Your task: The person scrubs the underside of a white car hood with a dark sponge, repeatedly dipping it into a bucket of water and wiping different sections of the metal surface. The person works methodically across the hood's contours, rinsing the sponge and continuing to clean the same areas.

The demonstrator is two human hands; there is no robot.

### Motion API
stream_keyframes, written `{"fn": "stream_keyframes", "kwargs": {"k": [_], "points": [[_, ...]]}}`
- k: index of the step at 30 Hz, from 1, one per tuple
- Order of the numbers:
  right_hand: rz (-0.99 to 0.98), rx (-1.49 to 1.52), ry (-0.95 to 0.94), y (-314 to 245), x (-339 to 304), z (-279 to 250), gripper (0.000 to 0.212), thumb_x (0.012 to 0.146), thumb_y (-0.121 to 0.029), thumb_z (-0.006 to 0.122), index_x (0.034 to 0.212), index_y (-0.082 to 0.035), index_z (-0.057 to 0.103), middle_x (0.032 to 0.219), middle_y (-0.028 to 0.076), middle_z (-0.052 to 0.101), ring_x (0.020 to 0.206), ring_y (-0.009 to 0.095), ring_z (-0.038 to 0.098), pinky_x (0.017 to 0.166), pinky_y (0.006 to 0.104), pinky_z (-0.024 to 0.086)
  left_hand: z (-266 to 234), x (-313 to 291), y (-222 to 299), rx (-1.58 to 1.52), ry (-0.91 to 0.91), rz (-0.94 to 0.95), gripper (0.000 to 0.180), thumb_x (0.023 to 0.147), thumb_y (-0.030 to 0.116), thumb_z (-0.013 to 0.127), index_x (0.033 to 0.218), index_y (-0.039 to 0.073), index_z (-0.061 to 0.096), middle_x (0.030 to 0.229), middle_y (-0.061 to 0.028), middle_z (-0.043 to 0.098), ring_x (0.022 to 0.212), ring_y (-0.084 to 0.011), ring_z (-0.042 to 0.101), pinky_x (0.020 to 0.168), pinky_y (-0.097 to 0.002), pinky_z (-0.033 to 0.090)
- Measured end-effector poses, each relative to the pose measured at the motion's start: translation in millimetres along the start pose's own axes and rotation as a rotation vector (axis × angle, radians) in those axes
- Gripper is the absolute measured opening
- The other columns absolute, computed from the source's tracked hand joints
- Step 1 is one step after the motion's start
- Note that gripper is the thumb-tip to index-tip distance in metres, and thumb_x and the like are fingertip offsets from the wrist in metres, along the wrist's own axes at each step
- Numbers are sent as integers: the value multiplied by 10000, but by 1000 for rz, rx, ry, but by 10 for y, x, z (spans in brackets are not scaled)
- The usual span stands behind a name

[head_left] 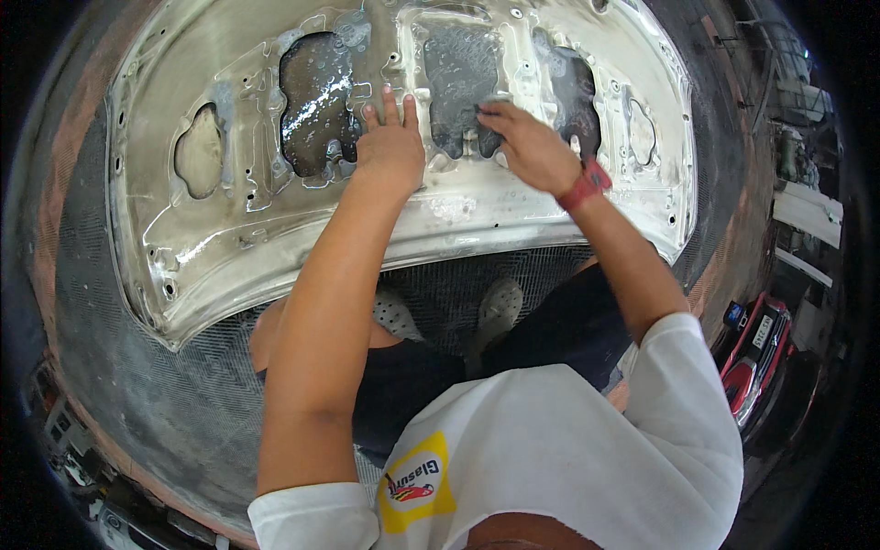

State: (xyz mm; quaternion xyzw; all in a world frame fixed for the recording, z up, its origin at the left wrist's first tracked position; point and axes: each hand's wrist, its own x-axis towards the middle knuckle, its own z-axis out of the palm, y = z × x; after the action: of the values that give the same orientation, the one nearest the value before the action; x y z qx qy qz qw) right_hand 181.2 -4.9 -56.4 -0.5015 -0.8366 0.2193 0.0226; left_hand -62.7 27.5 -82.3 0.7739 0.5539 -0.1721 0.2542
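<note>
A white car hood [467,197] lies in front of me with its inner side up. It is wet, with suds and grey-brown smears over its ribs and cut-outs. My left hand [391,151] rests flat on a central rib, its fingers spread and pointing away from me, with nothing in it. To the right, my right hand [536,151] has its fingers bent together at the edge of the middle cut-out [461,78], where foamy water shows. Something small and dark seems to be at its fingertips, but its kind cannot be made out. A red watch band [585,185] circles that wrist.
Under the hood and my feet is a dark ribbed floor [174,394], bordered by a reddish strip [46,220]. My shoes [500,302] stand close to the hood's near edge. At the right, a red car tail light [753,367] and other car parts lie along the side.
</note>
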Motion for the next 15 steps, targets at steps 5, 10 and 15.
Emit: {"fn": "stream_keyframes", "kwargs": {"k": [5, 10, 15], "points": [[20, -3, 145, -462, -436, 580, 545, 933, -15, 528, 1470, 70, 560, 1575, 252, 526, 1467, 391, 513, 1234, 438, 422, 60, 17, 4, 39, 4, -7, 1053, 988, 362, 752, 1731, 61, 69, 1782, -288, 29, 1589, -534, 260, 1197, -565, 455], [65, -47, 137, -452, -465, 615, 576, 937, -22, 516, 1502, 89, 512, 1611, 257, 492, 1516, 384, 465, 1262, 475, 378, -36, -31, 59, 30, -9, 15, 1015, 989, 309, 724, 1730, 51, 82, 1779, -297, 25, 1589, -541, 256, 1181, -555, 473], [70, -63, 136, -461, -420, 661, 586, 960, -27, 490, 1539, 69, 485, 1637, 267, 462, 1532, 389, 444, 1278, 492, 356, 4, 4, 13, 39, -1, -9, 989, 998, 260, 699, 1737, 67, 72, 1788, -281, -2, 1598, -542, 234, 1174, -537, 481]]}}
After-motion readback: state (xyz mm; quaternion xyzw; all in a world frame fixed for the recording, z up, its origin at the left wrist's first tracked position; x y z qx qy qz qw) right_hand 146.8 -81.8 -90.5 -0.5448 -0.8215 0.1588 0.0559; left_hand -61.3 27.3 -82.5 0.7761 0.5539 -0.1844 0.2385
